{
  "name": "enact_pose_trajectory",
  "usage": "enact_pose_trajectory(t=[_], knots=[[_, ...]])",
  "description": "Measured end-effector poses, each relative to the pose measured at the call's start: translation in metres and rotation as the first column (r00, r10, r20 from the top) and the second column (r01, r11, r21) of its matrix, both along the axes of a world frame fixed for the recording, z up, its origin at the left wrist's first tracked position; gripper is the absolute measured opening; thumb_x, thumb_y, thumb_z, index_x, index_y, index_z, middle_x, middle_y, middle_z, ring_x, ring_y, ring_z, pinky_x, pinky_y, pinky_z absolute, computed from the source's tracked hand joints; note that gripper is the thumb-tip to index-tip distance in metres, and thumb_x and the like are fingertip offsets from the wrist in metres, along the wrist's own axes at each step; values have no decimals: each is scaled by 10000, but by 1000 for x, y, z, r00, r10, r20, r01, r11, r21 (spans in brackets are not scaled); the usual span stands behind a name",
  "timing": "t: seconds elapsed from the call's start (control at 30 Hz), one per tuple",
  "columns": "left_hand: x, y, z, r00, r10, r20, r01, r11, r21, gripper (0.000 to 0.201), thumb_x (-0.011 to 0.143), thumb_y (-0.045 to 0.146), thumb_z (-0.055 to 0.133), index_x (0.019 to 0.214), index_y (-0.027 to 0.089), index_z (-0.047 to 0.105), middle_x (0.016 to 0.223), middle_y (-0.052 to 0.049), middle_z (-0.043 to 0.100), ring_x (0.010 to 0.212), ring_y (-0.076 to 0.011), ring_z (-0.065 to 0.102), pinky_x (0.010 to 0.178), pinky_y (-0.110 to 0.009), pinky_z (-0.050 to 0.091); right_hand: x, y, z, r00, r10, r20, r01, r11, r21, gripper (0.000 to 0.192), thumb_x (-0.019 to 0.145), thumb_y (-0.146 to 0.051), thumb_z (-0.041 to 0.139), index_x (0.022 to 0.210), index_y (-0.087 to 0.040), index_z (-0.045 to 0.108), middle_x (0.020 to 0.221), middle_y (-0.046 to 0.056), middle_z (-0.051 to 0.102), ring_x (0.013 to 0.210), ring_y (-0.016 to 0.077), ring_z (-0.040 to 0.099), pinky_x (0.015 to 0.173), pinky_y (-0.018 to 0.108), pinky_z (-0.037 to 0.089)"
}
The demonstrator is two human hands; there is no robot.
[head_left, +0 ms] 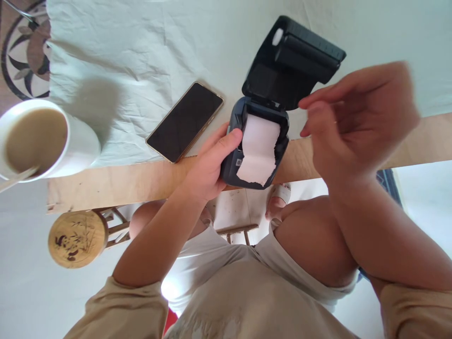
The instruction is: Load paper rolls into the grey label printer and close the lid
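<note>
A small dark portable label printer [229, 172] is tilted over the table's front edge, its black lid [261, 70] swung up and back. My left hand [215, 162] grips the printer body from the left, thumb on the rim. Inside the compartment lies a strip of white paper [259, 150] with a torn lower end. Beside the lid's lower right corner, my right hand [356, 117] hovers with loosely bent fingers and nothing visible in them. Motion slightly blurs this hand. Whether its fingertips touch the lid, I cannot tell.
A phone [185, 122] with a dark screen lies left of the printer on a pale cloth [141, 42]. At the far left stands a white cup [83, 146] of brownish liquid with a spoon [19, 178]. Below the wooden table edge [106, 186] is a round stool [77, 238].
</note>
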State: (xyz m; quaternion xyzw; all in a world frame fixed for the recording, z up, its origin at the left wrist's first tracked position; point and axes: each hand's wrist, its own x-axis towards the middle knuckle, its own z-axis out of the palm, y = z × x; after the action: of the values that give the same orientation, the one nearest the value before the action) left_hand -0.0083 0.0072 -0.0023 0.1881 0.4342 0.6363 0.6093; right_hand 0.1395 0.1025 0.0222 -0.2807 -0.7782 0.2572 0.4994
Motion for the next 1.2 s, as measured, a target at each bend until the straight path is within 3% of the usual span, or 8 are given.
enact_pose_trajectory(t=[0.13,0.33,0.43,0.67,0.8,0.9,1.03,1.2], knots=[[0,-1,4,998,-66,-18,67,998,18,256,892,382,602,1097,240,661,771,9,645,594,-96,624,521,-194,484,4,-3,-1,870,-94,485,-16,975,219,228,838,-304,626,1042,-233,697,1019,-8,692,708,78,608,563,257,391],[0,0,4,999,-53,13,53,999,2,288,861,386,645,1105,234,662,734,11,630,557,-101,610,494,-192,451,6,-11,10,756,-86,650,-80,972,221,210,882,-319,537,958,-248,720,1026,-55,698,647,50,534,542,230,276],[-1,-1,3,998,-67,-5,67,998,10,300,857,400,646,1106,232,660,764,6,659,582,-103,625,510,-187,471,6,-8,11,722,-38,691,-76,988,134,233,835,-349,577,1003,-219,674,793,-28,677,554,64,445,512,221,234],[-2,-1,-2,998,-65,-19,65,998,-8,349,845,439,657,1130,237,650,854,-3,717,646,-126,680,534,-193,518,10,-3,15,894,165,417,-71,970,-232,406,671,-280,728,1060,-235,621,984,-24,673,504,2,414,489,192,344],[-3,0,-4,997,12,70,-15,999,45,266,892,426,594,993,195,681,823,-12,720,741,-155,719,591,-214,570,22,16,14,978,197,-66,-200,810,-551,412,662,-387,717,1023,-244,579,873,-1,619,592,66,520,411,192,341],[-5,1,-5,992,46,121,-52,998,46,285,912,429,567,1001,188,691,803,-14,722,854,-191,739,715,-270,618,26,37,0,977,158,-143,-213,746,-631,511,647,-627,622,938,-217,534,759,21,575,595,125,559,400,243,366],[-5,3,-5,992,53,114,-57,998,33,293,916,429,561,992,184,703,804,-11,726,941,-218,741,787,-311,629,27,47,-25,996,82,-31,-84,797,-598,419,709,-495,673,963,-208,502,763,2,562,529,74,505,448,234,418],[-4,3,-5,993,71,90,-72,997,13,300,910,439,557,996,187,695,840,-28,731,979,-228,733,804,-317,623,28,41,-38,973,-13,231,103,919,-381,333,708,-346,723,976,-212,579,849,15,602,699,99,546,640,275,486]])
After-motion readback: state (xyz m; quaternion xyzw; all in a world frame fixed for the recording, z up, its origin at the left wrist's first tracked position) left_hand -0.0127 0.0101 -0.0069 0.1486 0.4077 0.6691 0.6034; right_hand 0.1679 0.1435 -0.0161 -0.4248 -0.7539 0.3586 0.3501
